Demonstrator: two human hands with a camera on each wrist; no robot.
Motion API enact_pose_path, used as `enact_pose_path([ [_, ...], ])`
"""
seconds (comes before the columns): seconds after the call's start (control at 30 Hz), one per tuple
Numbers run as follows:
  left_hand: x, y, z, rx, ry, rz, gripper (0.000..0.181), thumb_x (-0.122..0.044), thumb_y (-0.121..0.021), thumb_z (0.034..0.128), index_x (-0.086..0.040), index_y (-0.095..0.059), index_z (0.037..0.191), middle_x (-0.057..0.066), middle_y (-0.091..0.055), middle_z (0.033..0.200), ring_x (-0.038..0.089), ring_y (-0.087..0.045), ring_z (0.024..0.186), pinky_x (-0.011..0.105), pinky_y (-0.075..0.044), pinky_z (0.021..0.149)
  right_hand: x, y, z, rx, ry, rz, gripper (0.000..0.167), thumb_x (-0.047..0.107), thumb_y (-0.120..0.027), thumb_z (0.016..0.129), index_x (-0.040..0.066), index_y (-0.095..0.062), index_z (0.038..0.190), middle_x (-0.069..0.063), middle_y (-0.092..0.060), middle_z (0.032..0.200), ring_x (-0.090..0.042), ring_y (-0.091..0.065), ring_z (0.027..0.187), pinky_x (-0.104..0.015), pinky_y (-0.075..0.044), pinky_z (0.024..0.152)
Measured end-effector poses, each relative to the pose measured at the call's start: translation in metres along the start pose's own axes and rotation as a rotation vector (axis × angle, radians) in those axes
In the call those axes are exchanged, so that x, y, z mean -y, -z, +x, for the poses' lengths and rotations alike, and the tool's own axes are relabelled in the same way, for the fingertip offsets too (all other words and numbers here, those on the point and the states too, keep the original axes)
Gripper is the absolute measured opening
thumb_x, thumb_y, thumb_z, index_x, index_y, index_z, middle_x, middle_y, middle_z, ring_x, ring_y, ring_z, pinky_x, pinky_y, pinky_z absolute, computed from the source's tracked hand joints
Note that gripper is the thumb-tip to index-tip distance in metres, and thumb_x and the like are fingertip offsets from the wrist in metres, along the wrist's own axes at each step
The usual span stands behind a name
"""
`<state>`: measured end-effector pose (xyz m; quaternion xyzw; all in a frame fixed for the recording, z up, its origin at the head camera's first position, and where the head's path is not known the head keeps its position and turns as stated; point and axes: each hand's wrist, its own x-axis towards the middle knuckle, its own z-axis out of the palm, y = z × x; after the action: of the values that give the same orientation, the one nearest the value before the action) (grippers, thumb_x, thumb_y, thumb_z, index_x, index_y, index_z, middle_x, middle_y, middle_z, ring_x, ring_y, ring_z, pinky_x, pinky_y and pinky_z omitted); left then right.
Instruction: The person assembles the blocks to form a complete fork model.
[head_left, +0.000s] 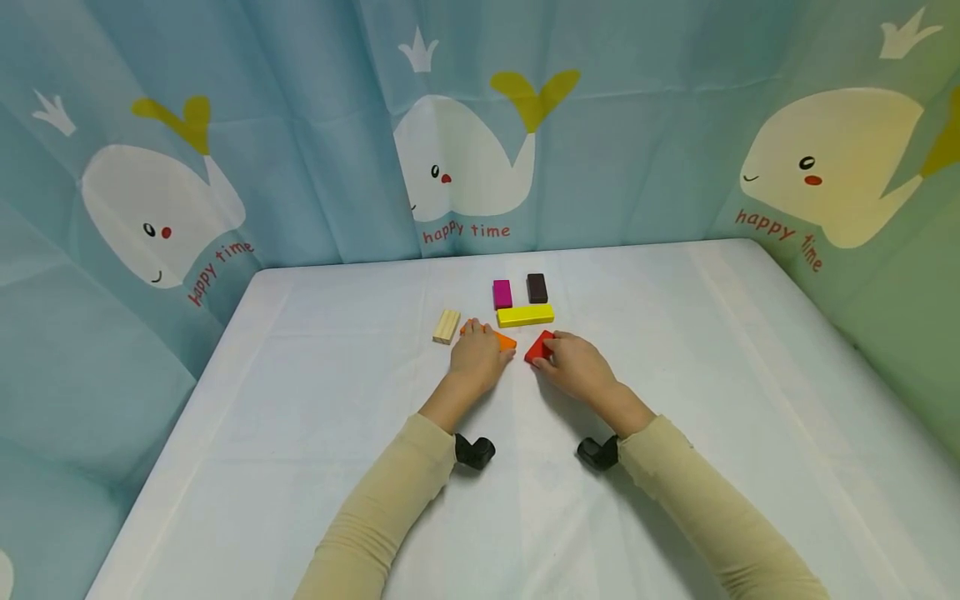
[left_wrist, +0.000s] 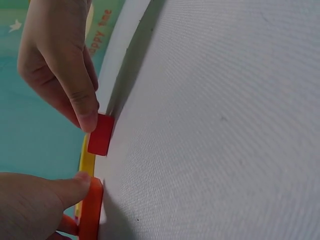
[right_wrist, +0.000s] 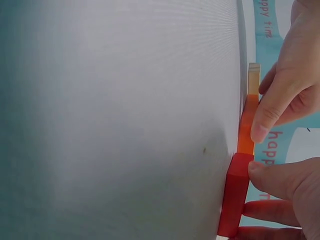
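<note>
Within the left grip [head_left: 477,360], closed in a pinch, sits an orange block [head_left: 505,341], near the red block [head_left: 538,347] pinched by the right grip [head_left: 577,367]; positioning seems in hand, the next move likely calling for careful alignment.

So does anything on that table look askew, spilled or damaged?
Nothing looks spilled or damaged. The orange block and red block slant relative to the yellow block, but the left hand holds the orange one and the right hand the red, so that's likely deliberate. A small dark speck mars the white cloth.
</note>
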<state>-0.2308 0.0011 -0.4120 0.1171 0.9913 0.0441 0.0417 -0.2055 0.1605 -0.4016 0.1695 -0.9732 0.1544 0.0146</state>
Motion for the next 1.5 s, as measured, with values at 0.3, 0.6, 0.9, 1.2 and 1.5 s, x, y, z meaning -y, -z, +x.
enact_pose_path([
  [0.3, 0.002, 0.001, -0.003, 0.004, -0.021, -0.031, 0.066, -0.046, -0.045, 0.0939, 0.005, -0.04, 0.136, 0.024, -0.034, 0.14, 0.031, -0.031, 0.13, 0.038, -0.036, 0.1, 0.0, 0.0, -0.003, 0.011, 0.002, -0.017, 0.027, 0.023, -0.068, 0.084, -0.002, -0.066, 0.094, -0.012, -0.062, 0.087, -0.027, -0.055, 0.082, -0.038, -0.048, 0.074],
  [0.6, 0.004, 0.004, -0.006, -0.004, -0.06, -0.046, 0.065, -0.046, -0.046, 0.0932, 0.004, -0.042, 0.135, 0.022, -0.035, 0.14, 0.03, -0.036, 0.127, 0.037, -0.041, 0.095, -0.002, 0.001, -0.004, 0.001, 0.024, -0.015, 0.028, 0.022, -0.068, 0.084, -0.003, -0.066, 0.096, -0.016, -0.062, 0.094, -0.028, -0.056, 0.084, -0.039, -0.049, 0.075],
  [0.9, 0.007, 0.004, -0.009, 0.014, -0.088, -0.042, 0.065, -0.046, -0.049, 0.0919, 0.003, -0.044, 0.134, 0.022, -0.037, 0.139, 0.029, -0.041, 0.124, 0.037, -0.043, 0.093, -0.002, 0.0, -0.005, 0.045, 0.019, -0.025, 0.033, 0.023, -0.069, 0.084, -0.004, -0.066, 0.103, -0.019, -0.063, 0.103, -0.033, -0.056, 0.101, -0.044, -0.046, 0.088],
  [1.2, 0.011, 0.002, -0.008, 0.016, -0.105, -0.122, 0.065, -0.045, -0.052, 0.0907, 0.002, -0.044, 0.135, 0.019, -0.037, 0.14, 0.028, -0.033, 0.129, 0.039, -0.042, 0.095, 0.0, 0.002, -0.007, 0.084, -0.009, -0.021, 0.034, 0.024, -0.068, 0.084, -0.004, -0.065, 0.103, -0.019, -0.063, 0.104, -0.033, -0.057, 0.099, -0.044, -0.046, 0.087],
  [1.5, 0.014, 0.002, -0.009, 0.026, -0.12, -0.146, 0.064, -0.044, -0.054, 0.0904, 0.001, -0.044, 0.135, 0.019, -0.036, 0.14, 0.028, -0.034, 0.128, 0.038, -0.038, 0.098, 0.001, 0.004, -0.008, 0.102, -0.007, 0.007, 0.029, 0.02, -0.07, 0.082, -0.003, -0.067, 0.099, -0.011, -0.063, 0.087, -0.023, -0.054, 0.075, -0.036, -0.05, 0.075],
])
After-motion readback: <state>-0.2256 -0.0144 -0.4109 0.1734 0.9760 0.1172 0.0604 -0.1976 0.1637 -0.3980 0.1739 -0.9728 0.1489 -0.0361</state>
